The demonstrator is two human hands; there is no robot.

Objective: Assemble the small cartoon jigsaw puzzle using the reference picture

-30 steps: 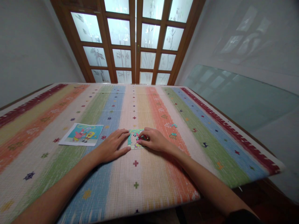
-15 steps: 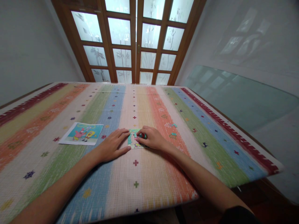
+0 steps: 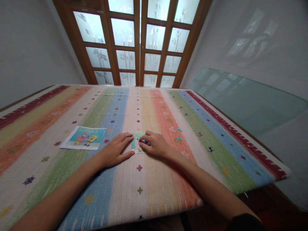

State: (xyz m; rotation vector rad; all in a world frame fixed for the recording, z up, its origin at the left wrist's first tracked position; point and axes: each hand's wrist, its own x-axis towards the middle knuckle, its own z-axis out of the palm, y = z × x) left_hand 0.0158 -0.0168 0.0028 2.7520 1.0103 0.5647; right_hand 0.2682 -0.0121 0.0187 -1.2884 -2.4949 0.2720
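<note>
A small, partly assembled jigsaw puzzle (image 3: 136,148) lies on the table in front of me, mostly teal and pink with gaps in its middle. My left hand (image 3: 117,149) rests flat along its left edge, fingers stretched out and holding nothing. Over the puzzle's right half is my right hand (image 3: 154,143), its thumb and fingers curled together in a pinch. A puzzle piece seems to be between the fingertips, largely hidden by them; red and teal bits show under the palm. This hand covers much of the puzzle.
Left of the puzzle lies a printed cartoon picture (image 3: 84,138) on white paper. Loose teal puzzle pieces (image 3: 178,140) sit to the right of my right hand. A striped, patterned cloth (image 3: 154,112) covers the table, and its near edge runs below my forearms.
My right hand has shifted very slightly left, with its fingertips still over the puzzle. The left hand stays in place.
</note>
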